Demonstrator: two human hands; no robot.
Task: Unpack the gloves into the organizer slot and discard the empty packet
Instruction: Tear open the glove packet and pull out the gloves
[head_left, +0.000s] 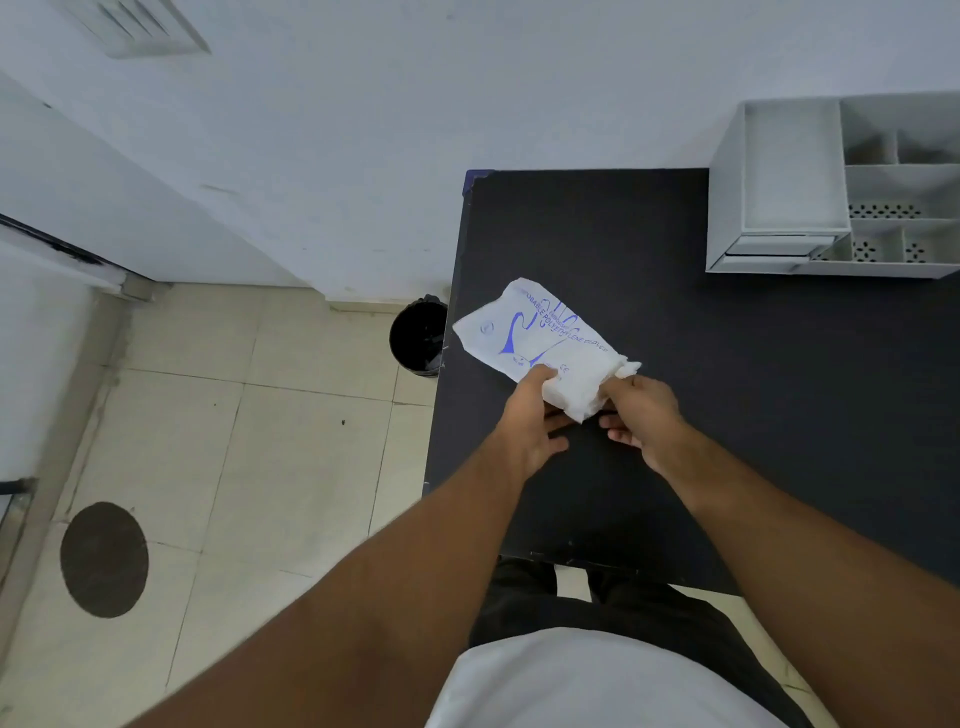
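A white plastic glove packet (540, 338) with blue print lies over the left part of the black table (727, 389). My left hand (530, 421) pinches its near end. My right hand (641, 415) grips the bunched white gloves (576, 397) sticking out of that same end. The grey organizer (727, 197) stands at the far right corner of the table; its big left slot (792, 166) shows nothing inside.
A black bin (418, 338) with a dark liner stands on the tiled floor just left of the table's edge. A white wall runs behind the table. A round dark floor cover (104, 558) lies at the lower left.
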